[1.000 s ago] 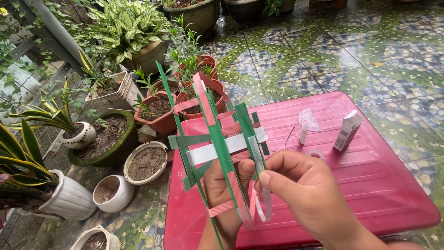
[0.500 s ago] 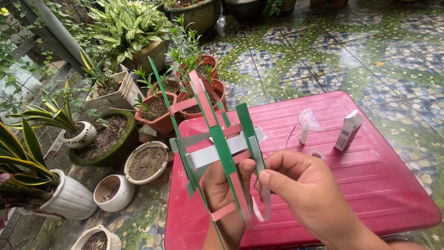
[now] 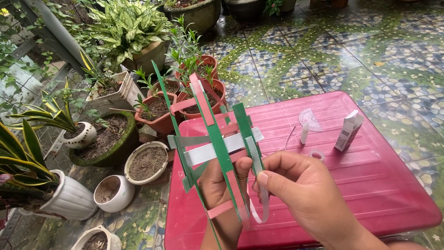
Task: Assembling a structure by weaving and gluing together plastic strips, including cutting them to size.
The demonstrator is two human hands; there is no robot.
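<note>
A loose weave of green, pink and white plastic strips [image 3: 217, 143] is held upright over the near left corner of a pink plastic lid [image 3: 370, 185]. My left hand [image 3: 221, 194] is behind the weave and supports it from below, fingers hidden by the strips. My right hand [image 3: 303, 194] pinches a translucent white strip [image 3: 260, 185] that runs down the weave's right side and loops at the bottom. Long green strips stick out above toward the plants.
On the lid lie a small clear protractor [image 3: 310, 119], a small white box [image 3: 349, 130] and a roll of clear tape [image 3: 317, 155]. Potted plants [image 3: 152, 109] and soil-filled pots [image 3: 147, 162] crowd the left side. Wet patterned tiles [image 3: 351, 51] lie behind.
The weave has shifted slightly left and tilted. My right hand has slid the white strip a little further down along the right green strip.
</note>
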